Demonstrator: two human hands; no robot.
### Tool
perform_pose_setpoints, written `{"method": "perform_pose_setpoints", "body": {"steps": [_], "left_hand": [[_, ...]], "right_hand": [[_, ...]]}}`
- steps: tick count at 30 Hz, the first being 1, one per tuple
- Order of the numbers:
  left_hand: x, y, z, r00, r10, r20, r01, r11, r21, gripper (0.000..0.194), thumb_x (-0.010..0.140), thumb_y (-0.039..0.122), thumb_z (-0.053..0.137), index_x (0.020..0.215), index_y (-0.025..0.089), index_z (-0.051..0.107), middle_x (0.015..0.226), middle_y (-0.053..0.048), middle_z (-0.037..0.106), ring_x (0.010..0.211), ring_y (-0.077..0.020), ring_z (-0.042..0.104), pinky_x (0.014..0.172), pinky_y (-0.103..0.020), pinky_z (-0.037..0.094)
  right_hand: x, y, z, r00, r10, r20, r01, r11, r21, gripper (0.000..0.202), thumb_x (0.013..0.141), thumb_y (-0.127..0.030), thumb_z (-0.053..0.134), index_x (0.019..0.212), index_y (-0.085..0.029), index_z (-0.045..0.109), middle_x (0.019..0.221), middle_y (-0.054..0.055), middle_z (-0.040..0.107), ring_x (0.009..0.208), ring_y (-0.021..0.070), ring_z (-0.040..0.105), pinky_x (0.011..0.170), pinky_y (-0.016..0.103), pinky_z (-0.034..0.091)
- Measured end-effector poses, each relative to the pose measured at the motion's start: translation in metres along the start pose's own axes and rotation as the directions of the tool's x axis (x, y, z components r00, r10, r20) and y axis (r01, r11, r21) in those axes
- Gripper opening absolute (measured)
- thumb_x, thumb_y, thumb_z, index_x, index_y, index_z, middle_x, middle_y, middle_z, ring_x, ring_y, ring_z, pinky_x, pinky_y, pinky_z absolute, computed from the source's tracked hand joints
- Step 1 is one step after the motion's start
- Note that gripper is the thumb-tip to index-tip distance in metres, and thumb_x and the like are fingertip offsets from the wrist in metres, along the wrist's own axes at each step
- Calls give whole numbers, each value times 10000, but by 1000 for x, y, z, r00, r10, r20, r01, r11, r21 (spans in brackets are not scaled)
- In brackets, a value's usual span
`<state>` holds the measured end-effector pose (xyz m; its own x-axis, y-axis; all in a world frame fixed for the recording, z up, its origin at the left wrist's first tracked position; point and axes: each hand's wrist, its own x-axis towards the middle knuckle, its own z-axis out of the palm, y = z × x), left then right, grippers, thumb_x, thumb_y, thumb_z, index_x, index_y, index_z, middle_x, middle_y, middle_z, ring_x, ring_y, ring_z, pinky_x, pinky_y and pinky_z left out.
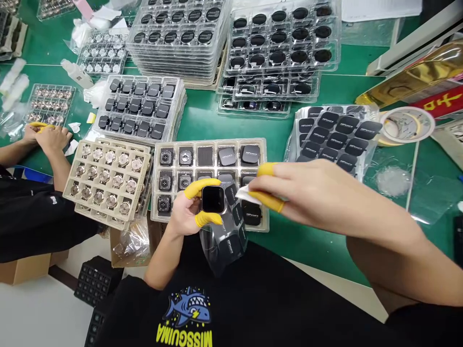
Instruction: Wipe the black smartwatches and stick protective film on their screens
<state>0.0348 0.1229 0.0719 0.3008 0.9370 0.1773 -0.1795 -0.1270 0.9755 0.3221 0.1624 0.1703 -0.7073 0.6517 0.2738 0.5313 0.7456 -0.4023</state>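
Observation:
My left hand (193,209), with yellow finger cots on thumb and forefinger, grips a square black smartwatch case (212,199) by its edges, dark glass facing up. A clear sheet of black square stickers (229,236) hangs beside and below the watch case; whether my fingers hold it too is hidden. To the right, my right hand (289,190), also in yellow finger cots, pinches a small white wipe (245,193) close to the sheet. Beneath both hands lies a cream tray (266,183) with more watch cases and black square pieces in its compartments.
Another sticker sheet (334,137) lies right, near a tape roll (407,124). Stacked trays of round black parts (177,36) and dark lenses (278,36) stand behind. Trays of watch heads (104,176) sit left, near a co-worker's hands (48,137). A golden bottle (405,72) leans right.

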Motion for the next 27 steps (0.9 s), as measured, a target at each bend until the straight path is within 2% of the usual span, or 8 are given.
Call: {"method": "perform_pose_setpoints", "body": {"steps": [3, 5, 10, 13, 17, 20, 22, 27], "left_hand": [[0, 1, 2, 999, -15, 33, 16, 1000, -27, 846, 782, 722, 1025, 1413, 203, 806, 986, -59, 873, 840, -238, 877, 795, -322, 731], [1, 0, 5, 999, -3, 53, 5, 999, -32, 830, 801, 715, 1018, 1426, 215, 800, 1036, -74, 892, 893, -258, 893, 837, -343, 743], [3, -5, 6, 997, 30, 77, -29, 1000, -5, 893, 804, 775, 981, 1466, 211, 777, 1171, -115, 908, 1013, -293, 899, 918, -384, 745], [4, -7, 4, 995, 17, 100, -22, 999, 40, 928, 791, 798, 977, 1473, 200, 779, 1176, -120, 906, 1004, -288, 890, 893, -367, 733], [3, -11, 4, 993, 79, 91, -85, 994, 66, 887, 806, 777, 982, 1461, 208, 796, 1107, -95, 903, 948, -268, 888, 870, -350, 728], [-2, -9, 3, 996, 67, 55, -69, 997, 27, 849, 827, 742, 985, 1463, 216, 789, 1098, -94, 904, 917, -261, 896, 863, -357, 740], [-4, -6, 3, 999, 25, 40, -24, 1000, -16, 838, 833, 724, 991, 1462, 211, 782, 1064, -94, 903, 883, -263, 902, 833, -362, 748], [-4, -4, 6, 999, 19, 30, -18, 998, -55, 834, 805, 730, 1007, 1429, 218, 798, 1034, -82, 901, 845, -259, 897, 777, -344, 749]], "right_hand": [[-2, -3, -7, 981, 43, -191, -39, 999, 27, 109, 1173, -228, 649, 1145, -216, 753, 922, 36, 774, 709, 172, 678, 603, 311, 444], [2, -9, -5, 963, 75, -258, -63, 997, 52, 80, 1170, -235, 681, 1149, -210, 754, 926, 34, 786, 718, 163, 692, 621, 297, 477], [16, -23, 16, 976, 12, -216, -3, 999, 39, 198, 1173, -197, 608, 1113, -207, 797, 880, 30, 742, 719, 171, 634, 618, 313, 385], [22, -27, 25, 983, -33, -180, 47, 996, 72, 215, 1140, -151, 598, 1106, -193, 806, 877, 29, 716, 731, 168, 595, 634, 305, 359], [22, -26, 15, 992, -126, -25, 128, 976, 174, 208, 1119, -114, 608, 1083, -187, 800, 882, 28, 733, 740, 167, 616, 641, 305, 362], [14, -16, -1, 987, -135, 89, 128, 989, 79, 291, 1153, -124, 551, 977, -209, 767, 809, 15, 689, 637, 169, 557, 576, 341, 310], [8, -9, -11, 993, -101, 58, 100, 995, 19, 300, 1184, -178, 533, 989, -220, 757, 822, 23, 695, 615, 174, 559, 558, 348, 334], [0, -13, -15, 982, 59, -177, -48, 997, 68, 166, 1197, -288, 616, 1135, -278, 770, 897, 16, 762, 707, 181, 689, 614, 323, 485]]}}
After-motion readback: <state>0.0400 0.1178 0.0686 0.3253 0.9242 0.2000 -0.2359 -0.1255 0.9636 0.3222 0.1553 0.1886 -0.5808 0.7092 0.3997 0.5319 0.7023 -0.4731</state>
